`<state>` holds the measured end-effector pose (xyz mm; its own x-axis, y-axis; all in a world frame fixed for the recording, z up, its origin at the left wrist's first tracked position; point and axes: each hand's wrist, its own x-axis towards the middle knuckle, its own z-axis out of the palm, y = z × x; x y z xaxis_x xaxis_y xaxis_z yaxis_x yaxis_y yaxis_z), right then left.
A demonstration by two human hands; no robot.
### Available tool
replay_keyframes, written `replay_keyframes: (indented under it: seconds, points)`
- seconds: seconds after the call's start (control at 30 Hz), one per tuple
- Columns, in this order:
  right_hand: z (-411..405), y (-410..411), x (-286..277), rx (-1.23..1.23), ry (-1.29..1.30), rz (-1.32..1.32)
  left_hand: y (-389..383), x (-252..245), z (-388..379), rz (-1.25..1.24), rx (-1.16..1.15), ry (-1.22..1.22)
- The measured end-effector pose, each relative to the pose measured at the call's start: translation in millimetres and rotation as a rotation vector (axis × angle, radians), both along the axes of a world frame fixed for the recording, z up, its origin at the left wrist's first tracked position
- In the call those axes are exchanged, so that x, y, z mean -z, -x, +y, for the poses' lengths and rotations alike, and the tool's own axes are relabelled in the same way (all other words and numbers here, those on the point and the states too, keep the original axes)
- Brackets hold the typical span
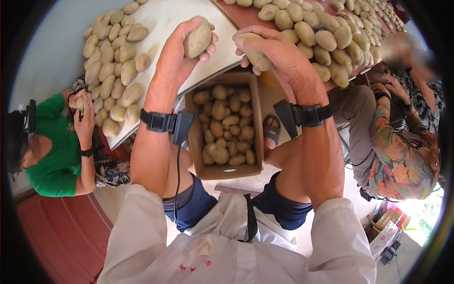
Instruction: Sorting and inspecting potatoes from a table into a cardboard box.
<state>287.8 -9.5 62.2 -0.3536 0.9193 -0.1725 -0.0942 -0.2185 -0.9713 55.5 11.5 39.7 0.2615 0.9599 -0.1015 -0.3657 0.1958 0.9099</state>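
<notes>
My left hand [182, 53] holds a large, roundish potato [197, 38] above the white tabletop [161, 21]. A longer potato [256, 52] is gripped in my right hand [275, 49], close to the front edge of the red tabletop [232, 12]. Below and between my forearms stands an open cardboard box [227, 173] on the floor, with many loose potatoes [230, 120] in it. Beside my right hand lies a big heap of potatoes [322, 39]. Another heap [113, 60] covers the left part of the white tabletop.
At left a person in a green top [56, 149] holds a small potato [80, 103]. On the right sit people, one in a floral shirt [400, 167]. Behind that side, bags and a box [385, 227] rest on the floor. A cable [177, 184] hangs from my left wrist strap.
</notes>
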Motion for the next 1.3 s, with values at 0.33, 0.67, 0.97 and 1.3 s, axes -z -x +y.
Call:
replay_keyframes:
  seconds: [0.33, 0.67, 0.97, 1.3]
  points:
    - [-18, 43, 51, -0.577, -0.174, -0.487, 11, -3, -14, -0.012, -0.121, -0.015]
    - [-15, 50, 48, -0.2, -0.008, -0.369, 2, -8, -24, 0.08, -0.096, 0.063]
    - [-59, 51, -7, -0.055, 0.113, 0.082, -10, -27, -67, 0.209, 0.06, 0.13]
    - [-72, 26, 13, -0.437, -0.164, -0.609, 31, -15, -82, 0.384, -0.072, -0.159]
